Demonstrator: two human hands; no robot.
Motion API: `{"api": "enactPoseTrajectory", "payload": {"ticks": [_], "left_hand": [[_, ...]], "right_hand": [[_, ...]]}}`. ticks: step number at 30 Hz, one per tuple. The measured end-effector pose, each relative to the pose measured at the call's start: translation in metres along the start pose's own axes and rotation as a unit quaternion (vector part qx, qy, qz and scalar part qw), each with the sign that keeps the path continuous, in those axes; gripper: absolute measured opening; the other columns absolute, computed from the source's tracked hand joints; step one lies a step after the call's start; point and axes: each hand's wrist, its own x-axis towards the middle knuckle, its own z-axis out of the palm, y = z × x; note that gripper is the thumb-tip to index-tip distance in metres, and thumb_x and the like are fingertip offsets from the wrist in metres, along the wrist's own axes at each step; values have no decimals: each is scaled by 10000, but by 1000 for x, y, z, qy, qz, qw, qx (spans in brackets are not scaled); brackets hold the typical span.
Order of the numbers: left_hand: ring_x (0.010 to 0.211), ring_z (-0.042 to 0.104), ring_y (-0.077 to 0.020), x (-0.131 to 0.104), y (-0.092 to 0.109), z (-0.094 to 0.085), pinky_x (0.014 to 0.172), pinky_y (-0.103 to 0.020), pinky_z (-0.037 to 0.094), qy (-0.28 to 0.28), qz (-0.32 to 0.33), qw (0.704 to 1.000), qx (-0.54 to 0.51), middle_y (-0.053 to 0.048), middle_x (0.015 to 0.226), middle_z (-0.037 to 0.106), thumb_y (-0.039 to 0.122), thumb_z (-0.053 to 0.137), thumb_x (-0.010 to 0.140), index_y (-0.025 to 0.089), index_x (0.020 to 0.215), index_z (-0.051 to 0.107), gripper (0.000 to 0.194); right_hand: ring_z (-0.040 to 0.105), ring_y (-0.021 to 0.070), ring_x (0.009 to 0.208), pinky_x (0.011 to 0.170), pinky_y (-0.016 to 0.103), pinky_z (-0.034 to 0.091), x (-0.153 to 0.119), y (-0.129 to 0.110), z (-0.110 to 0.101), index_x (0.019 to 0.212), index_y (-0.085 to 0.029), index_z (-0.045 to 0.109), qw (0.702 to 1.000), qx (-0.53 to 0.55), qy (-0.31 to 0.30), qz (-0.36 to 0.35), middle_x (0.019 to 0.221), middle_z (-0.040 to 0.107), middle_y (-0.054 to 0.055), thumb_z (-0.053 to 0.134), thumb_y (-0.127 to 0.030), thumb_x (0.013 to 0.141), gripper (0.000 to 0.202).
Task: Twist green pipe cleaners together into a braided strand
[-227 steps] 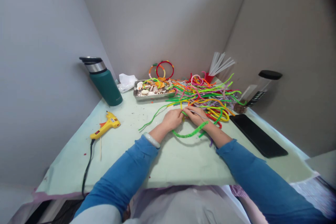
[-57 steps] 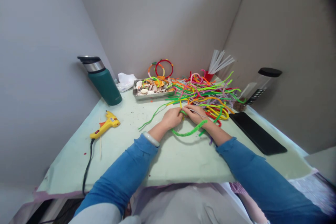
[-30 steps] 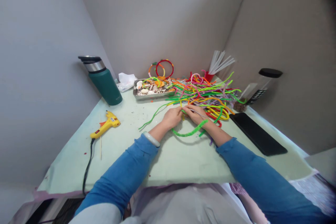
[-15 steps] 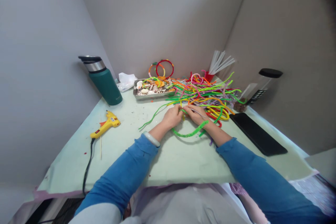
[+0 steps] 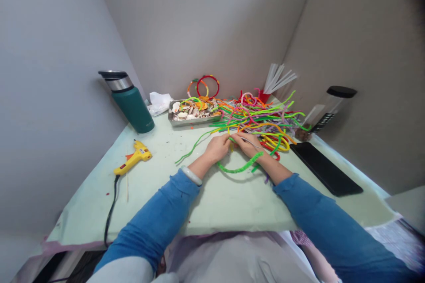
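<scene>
My left hand (image 5: 219, 147) and my right hand (image 5: 246, 144) meet over the middle of the table, fingertips almost touching. Both are closed on a green pipe cleaner (image 5: 237, 170), which hangs below them in a curved arc toward my right wrist. A thin pale strand (image 5: 250, 142) runs across the back of the right hand. The exact pinch between the fingertips is too small to make out. Just beyond my hands lies a tangled heap of coloured pipe cleaners (image 5: 255, 115); a long green one (image 5: 194, 147) trails out to the left.
A metal tray (image 5: 194, 121) of shells stands behind, with two wrapped rings (image 5: 208, 86) against the wall. On the left are a yellow glue gun (image 5: 134, 159) with its cord and a green bottle (image 5: 133, 108). A black phone-like slab (image 5: 327, 170) and a clear container (image 5: 335, 101) stand right.
Almost nothing differs. Both hands keep their place and grip on the green pipe cleaner; the view has shifted very slightly.
</scene>
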Motion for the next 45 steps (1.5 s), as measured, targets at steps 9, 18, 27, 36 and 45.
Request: {"api": "enactPoseTrajectory", "payload": {"ticks": [9, 18, 27, 36, 45], "left_hand": [[703, 558, -139, -1, 2, -1, 648, -234, 407, -2, -4, 1000, 5, -43, 821, 655, 226, 323, 836, 167, 852, 597, 281], [699, 555, -142, -1, 2, -1, 638, -239, 398, 0, -4, 1000, 10, -42, 814, 651, 230, 322, 836, 170, 842, 582, 267], [684, 549, -141, 0, 1, 0, 629, -239, 396, 4, -4, 1000, 6, -40, 789, 645, 235, 323, 835, 172, 825, 582, 267], [653, 538, -136, 0, 0, 1, 614, -237, 390, 2, -4, 1000, 0, -35, 745, 630, 240, 313, 839, 170, 799, 569, 268], [709, 558, -146, 0, 1, 0, 662, -251, 410, -7, -20, 1000, -2, -42, 800, 640, 254, 308, 843, 177, 840, 570, 273]], "right_hand": [[539, 137, 586, 555, 231, 377, -1, 0, 0, 740, -181, 626, 1000, 11, -2, -7, 611, 607, 5, 378, -484, 844, 405], [543, 140, 584, 552, 233, 379, -1, 0, 0, 759, -185, 629, 1000, 9, 0, -4, 612, 609, 8, 389, -478, 841, 387], [540, 142, 600, 566, 234, 377, -1, 1, 1, 761, -183, 632, 1000, 5, 7, -14, 625, 610, 10, 392, -473, 841, 385], [509, 122, 567, 560, 227, 362, -2, -1, -1, 702, -178, 589, 999, 32, -10, -18, 599, 568, -5, 384, -467, 848, 383], [519, 130, 592, 555, 228, 383, -3, -4, -3, 792, -174, 618, 998, 42, -36, -40, 651, 599, 13, 405, -453, 834, 353]]}}
